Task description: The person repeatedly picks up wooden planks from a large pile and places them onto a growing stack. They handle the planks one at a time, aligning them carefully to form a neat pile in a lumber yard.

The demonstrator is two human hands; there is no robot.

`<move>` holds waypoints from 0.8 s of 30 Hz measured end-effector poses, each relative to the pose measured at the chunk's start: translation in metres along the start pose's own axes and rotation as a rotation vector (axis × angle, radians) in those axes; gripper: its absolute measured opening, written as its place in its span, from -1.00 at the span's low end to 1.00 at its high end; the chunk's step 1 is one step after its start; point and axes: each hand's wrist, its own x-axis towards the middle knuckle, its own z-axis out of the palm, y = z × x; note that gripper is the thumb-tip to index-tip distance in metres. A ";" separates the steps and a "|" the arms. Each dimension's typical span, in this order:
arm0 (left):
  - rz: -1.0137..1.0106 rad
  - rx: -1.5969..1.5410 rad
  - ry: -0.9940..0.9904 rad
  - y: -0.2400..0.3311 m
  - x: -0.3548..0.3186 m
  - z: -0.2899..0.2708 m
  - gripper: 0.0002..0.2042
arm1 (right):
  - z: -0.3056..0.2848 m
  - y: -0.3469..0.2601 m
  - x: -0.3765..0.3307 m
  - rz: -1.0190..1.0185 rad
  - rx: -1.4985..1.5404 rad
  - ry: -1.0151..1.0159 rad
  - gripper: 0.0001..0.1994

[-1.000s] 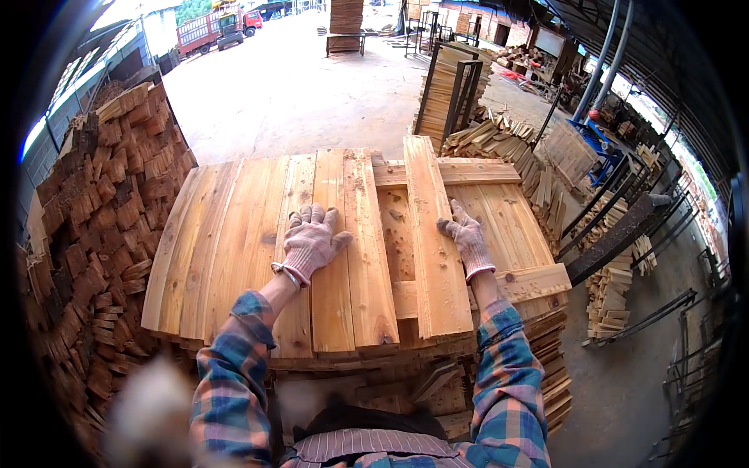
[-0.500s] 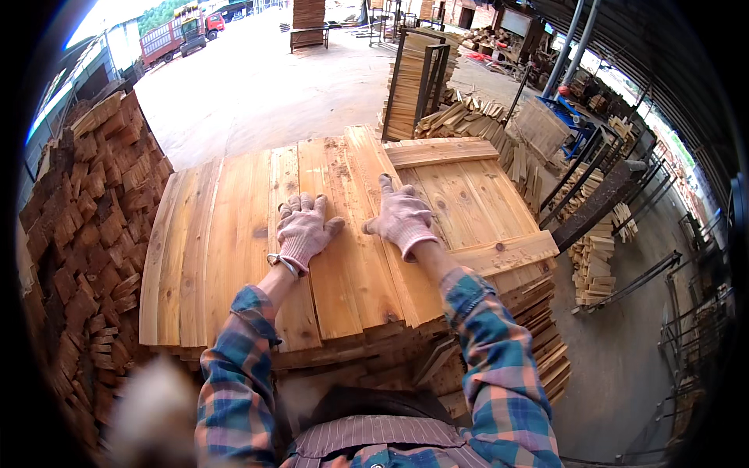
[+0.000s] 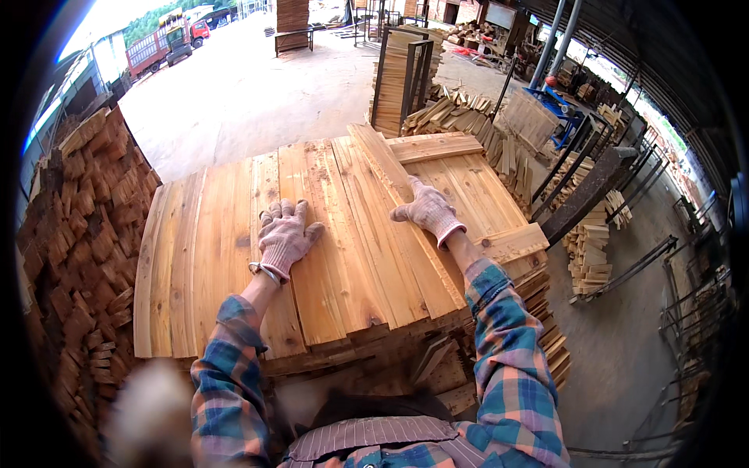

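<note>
Gloved in pale pink, my left hand (image 3: 286, 237) lies flat with spread fingers on a row of light wooden boards (image 3: 226, 226) laid side by side on top of a stack. My right hand (image 3: 431, 210), in a matching glove, grips a long narrow board (image 3: 381, 158) at the right of the row. Its thumb is on the board's left side; the other fingers are partly hidden. That board is tilted up from the layer, showing its edge. Right of it, two short crosswise boards, a far one (image 3: 437, 147) and a near one (image 3: 512, 242), rest on the planks.
A tall pile of reddish-brown wood pieces (image 3: 86, 257) stands close on my left. Beyond the stack at right are a dark beam (image 3: 589, 195), a rack of upright slats (image 3: 396, 82) and loose wood piles (image 3: 591, 257). A red truck (image 3: 156, 48) is parked far left.
My right hand has moved right and tipped the narrow board up, shifting it over the planks. My left hand stays flat on the boards; the whole view has shifted slightly.
</note>
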 end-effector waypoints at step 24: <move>0.391 -1.094 0.064 0.029 -0.114 -0.092 -0.54 | -0.039 0.262 -0.252 0.334 0.747 0.599 -0.55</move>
